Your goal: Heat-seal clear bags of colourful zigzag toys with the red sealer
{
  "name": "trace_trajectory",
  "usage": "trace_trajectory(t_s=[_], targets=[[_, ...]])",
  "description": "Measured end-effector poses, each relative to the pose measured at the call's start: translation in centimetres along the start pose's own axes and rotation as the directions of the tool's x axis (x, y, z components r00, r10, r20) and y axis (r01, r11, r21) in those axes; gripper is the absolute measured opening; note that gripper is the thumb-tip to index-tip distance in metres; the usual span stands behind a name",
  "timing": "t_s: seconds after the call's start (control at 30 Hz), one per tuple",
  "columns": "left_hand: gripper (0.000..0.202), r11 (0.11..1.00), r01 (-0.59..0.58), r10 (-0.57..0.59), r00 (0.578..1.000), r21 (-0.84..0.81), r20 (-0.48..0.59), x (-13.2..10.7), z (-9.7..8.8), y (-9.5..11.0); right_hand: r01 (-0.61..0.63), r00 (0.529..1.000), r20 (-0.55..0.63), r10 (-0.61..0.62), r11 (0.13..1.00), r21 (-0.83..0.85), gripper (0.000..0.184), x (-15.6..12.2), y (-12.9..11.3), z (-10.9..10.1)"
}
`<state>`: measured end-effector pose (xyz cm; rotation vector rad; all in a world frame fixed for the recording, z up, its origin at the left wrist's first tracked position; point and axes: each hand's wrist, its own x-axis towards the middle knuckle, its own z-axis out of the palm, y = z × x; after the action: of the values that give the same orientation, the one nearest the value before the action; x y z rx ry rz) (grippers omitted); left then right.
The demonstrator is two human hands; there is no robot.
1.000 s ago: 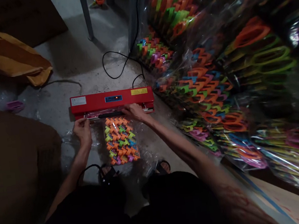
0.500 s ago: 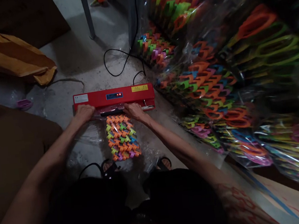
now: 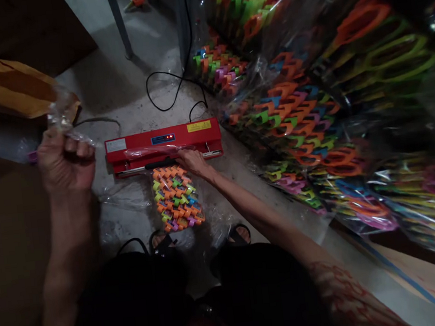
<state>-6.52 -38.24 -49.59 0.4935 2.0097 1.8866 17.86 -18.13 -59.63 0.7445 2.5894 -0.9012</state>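
Observation:
On the floor ahead lies a red bag sealer (image 3: pixel 183 134), with two red lights lit on its panel. My right hand (image 3: pixel 193 161) rests with curled fingers at the right end of the sealer's black handle (image 3: pixel 161 163). A clear bag packed with colourful plastic pieces (image 3: pixel 178 195) reaches from under that handle towards my feet, and a strip of its film shows above the bar. To the left, my left hand (image 3: pixel 67 158) is raised as a fist. Crumpled clear plastic film (image 3: pixel 62 114) sticks out of its fingers.
Large clear bags of colourful scissors (image 3: pixel 294 118) are piled along the right. At left stand a cardboard box (image 3: pixel 9 216) and a brown wrapper (image 3: pixel 3 82). A black cord (image 3: pixel 163 106) loops behind the sealer, near a metal leg (image 3: pixel 119 25). Loose film (image 3: pixel 126 198) lies on the floor.
My left hand has left the sealer's left end and moved left and up, with crumpled film in it. My right hand has stayed at the handle.

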Motion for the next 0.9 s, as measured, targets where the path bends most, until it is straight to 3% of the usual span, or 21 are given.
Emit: trace_trajectory(t_s=[0.07, 0.13, 0.23, 0.33, 0.4, 0.47, 0.53, 0.6, 0.63, 0.67, 0.7, 0.73, 0.77, 0.8, 0.83, 0.9], targets=[[0.066, 0.99, -0.053, 0.056, 0.998, 0.131, -0.015, -0.6, -0.7, 0.2, -0.018, 0.999, 0.031, 0.018, 1.0, -0.021, 0.043, -0.1, -0.2, -0.4], [0.054, 0.925, -0.097, 0.071, 0.994, 0.367, 0.083, -1.1, 0.2, -1.7, -0.021, 0.998, 0.055, 0.024, 0.999, -0.044, 0.045, -0.3, -0.5, -0.8], [0.036, 0.781, -0.192, 0.005, 0.953, 0.594, 0.301, -1.6, 4.3, -6.1, -0.015, 0.998, 0.057, 0.019, 0.998, -0.068, 0.047, -0.6, -0.7, -1.1], [0.035, 0.687, -0.291, -0.076, 0.883, 0.666, 0.464, -1.5, 8.9, -8.9, -0.022, 0.999, 0.042, 0.025, 0.998, -0.066, 0.045, -0.6, -0.7, -1.1], [0.034, 0.633, -0.305, -0.127, 0.866, 0.711, 0.485, -1.0, 10.8, -9.0, -0.021, 0.999, 0.044, 0.023, 0.998, -0.058, 0.043, -0.4, -0.6, -1.1], [0.038, 0.627, -0.25, -0.155, 0.888, 0.738, 0.433, -0.2, 11.2, -7.8, -0.015, 0.998, 0.052, 0.018, 0.999, -0.047, 0.043, -0.3, -0.6, -1.1], [0.04, 0.634, -0.191, -0.142, 0.924, 0.75, 0.355, 0.6, 9.8, -5.9, -0.011, 0.999, 0.052, 0.012, 1.0, -0.029, 0.043, -0.1, -0.5, -1.2], [0.04, 0.625, -0.127, -0.034, 0.981, 0.77, 0.189, 0.9, 6.5, -3.7, -0.018, 0.999, 0.051, 0.018, 1.0, -0.008, 0.042, -0.1, -0.7, -1.4], [0.037, 0.606, -0.076, 0.031, 0.997, 0.792, 0.072, 0.6, 4.4, -2.7, -0.021, 0.998, 0.052, 0.021, 1.0, 0.006, 0.041, -0.1, -0.7, -1.4], [0.036, 0.571, 0.023, 0.143, 0.981, 0.821, -0.127, 0.0, 2.0, -1.9, -0.024, 0.999, 0.047, 0.023, 0.999, 0.025, 0.039, -0.3, -0.8, -1.5], [0.036, 0.449, 0.072, 0.124, 0.982, 0.891, -0.142, -1.1, -0.4, -1.4, -0.026, 0.999, 0.027, 0.024, 0.998, 0.049, 0.038, -0.6, -0.9, -1.4], [0.041, 0.26, 0.066, 0.028, 0.997, 0.963, -0.075, -2.5, -2.6, -1.2, -0.026, 1.0, -0.008, 0.026, 0.997, 0.078, 0.037, -1.1, -0.9, -1.3], [0.043, 0.172, 0.041, -0.104, 0.994, 0.984, -0.024, -4.4, -4.4, -1.3, -0.026, 0.998, -0.059, 0.033, 0.994, 0.109, 0.037, -1.8, -0.9, -1.0], [0.047, 0.1, -0.005, -0.231, 0.973, 0.995, 0.028, -6.4, -5.8, -1.6, -0.034, 0.993, -0.111, 0.05, 0.99, 0.14, 0.04, -2.7, -0.7, -0.5], [0.062, -0.001, -0.146, -0.359, 0.923, 0.989, 0.136, -8.5, -6.6, -2.2, -0.059, 0.985, -0.15, 0.085, 0.983, 0.172, 0.045, -3.8, -0.5, 0.1], [0.08, -0.054, -0.281, -0.49, 0.844, 0.958, 0.219, -12.2, -6.2, -3.7, -0.15, 0.975, -0.126, 0.183, 0.961, 0.233, 0.053, -6.2, 0.0, 1.9]])
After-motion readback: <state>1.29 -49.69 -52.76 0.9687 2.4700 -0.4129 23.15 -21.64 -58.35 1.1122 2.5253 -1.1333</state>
